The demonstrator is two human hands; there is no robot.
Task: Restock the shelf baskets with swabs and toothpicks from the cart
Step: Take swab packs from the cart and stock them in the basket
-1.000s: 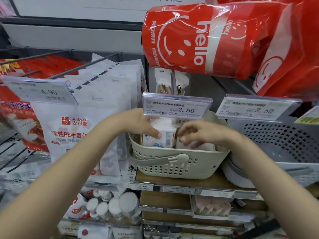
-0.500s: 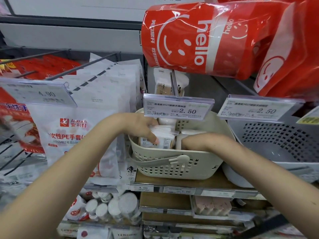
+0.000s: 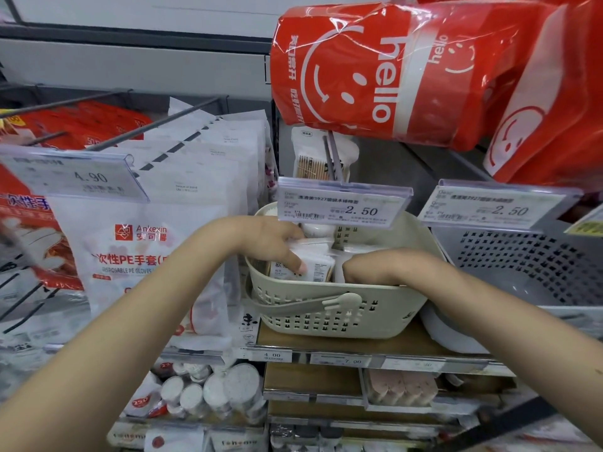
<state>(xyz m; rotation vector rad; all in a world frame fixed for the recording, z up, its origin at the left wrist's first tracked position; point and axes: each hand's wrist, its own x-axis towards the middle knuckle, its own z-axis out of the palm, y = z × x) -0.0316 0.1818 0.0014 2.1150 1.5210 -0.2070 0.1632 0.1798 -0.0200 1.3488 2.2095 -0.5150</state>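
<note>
moved since a sec ago: right hand [image 3: 368, 267] has dipped deeper into the cream basket [image 3: 329, 316]; its fingers are hidden now, can't tell its grip.
left hand [image 3: 277, 243]: thumb and fingers pinching the white packets [image 3: 315, 264], holding them upright at the basket's left side.
progress: looks partly stocked, still room on the right; grey basket [image 3: 522, 265] looks unfilled.
room: price tag [image 3: 342, 207] overhangs the far rim, so going in from the near side looks easiest.

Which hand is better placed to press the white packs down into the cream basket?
The left hand. It already grips the white packs inside the cream basket. The right hand dips behind the front rim, fingers hidden.
</note>
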